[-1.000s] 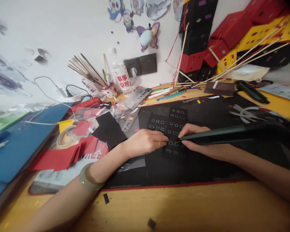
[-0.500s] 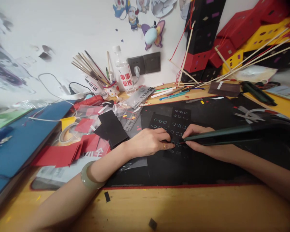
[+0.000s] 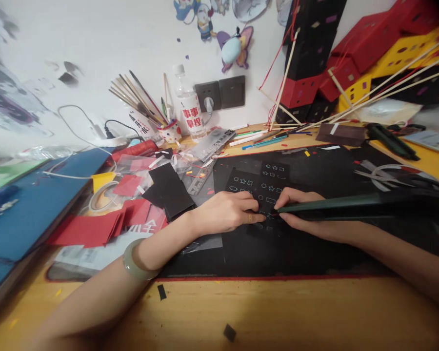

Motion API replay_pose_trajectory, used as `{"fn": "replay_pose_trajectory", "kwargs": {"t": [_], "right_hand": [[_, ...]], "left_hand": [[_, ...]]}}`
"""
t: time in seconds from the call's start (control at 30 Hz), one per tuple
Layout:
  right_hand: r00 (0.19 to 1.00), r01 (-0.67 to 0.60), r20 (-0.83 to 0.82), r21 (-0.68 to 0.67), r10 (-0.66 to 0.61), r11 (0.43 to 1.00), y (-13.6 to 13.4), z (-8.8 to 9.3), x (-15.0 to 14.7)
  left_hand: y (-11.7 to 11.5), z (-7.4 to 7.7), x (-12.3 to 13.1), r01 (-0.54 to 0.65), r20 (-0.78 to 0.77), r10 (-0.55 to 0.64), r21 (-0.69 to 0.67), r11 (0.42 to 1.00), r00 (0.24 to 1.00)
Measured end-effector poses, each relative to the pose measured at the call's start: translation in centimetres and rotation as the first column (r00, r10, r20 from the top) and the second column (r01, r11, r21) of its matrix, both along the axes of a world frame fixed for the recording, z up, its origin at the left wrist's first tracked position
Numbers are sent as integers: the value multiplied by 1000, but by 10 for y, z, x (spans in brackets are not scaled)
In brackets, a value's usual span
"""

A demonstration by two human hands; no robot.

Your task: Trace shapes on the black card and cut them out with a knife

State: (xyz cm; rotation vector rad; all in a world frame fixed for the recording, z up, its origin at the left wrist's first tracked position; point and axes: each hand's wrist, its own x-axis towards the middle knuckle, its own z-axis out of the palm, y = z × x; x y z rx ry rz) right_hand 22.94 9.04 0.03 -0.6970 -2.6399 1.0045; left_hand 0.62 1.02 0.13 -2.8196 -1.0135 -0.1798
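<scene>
Black card (image 3: pixel 272 187) with shape outlines, mid cutting mat (image 3: pixel 314 165); second card (image 3: pixel 241 183) touching its left side. Left hand (image 3: pixel 227 212) flat, fingers pressing it down. Right hand (image 3: pixel 300 212) clenched on one dark-green tool (image 3: pixel 336 207), tip on card. Mat bare toward near edge.

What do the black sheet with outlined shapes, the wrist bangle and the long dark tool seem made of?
The black sheet looks like thin matte card or paper: flat, no shine. The bangle is pale green, glossy and slightly translucent, perhaps jade or glass. The tool in the right hand is dark green with a faint sheen, likely plastic, though uncertain.
</scene>
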Motion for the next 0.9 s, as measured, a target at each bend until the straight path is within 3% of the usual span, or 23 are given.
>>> {"fn": "replay_pose_trajectory", "kwargs": {"t": [0.23, 0.57, 0.63, 0.8, 0.9], "right_hand": [[992, -113, -59, 22, 114, 993, 5, -1, 2], [992, -90, -90, -36, 87, 995, 7, -2, 4], [991, -66, -120, -83, 56, 994, 6, -2, 4], [956, 155, -223, -159, -189, 975, 1, -1, 3], [961, 187, -182, -119, -207, 975, -6, -1, 1]], "left_hand": [[-1, 2, 5, -15, -94, 18, 31, 999, 995], [-3, 2, 5, -33, -121, 36, 23, 999, 992], [-2, 2, 5, -39, -121, 40, 14, 999, 992], [-2, 2, 6, -48, -96, 45, -30, 998, 994], [-2, 1, 5, -49, -87, 46, -40, 998, 995]]}}
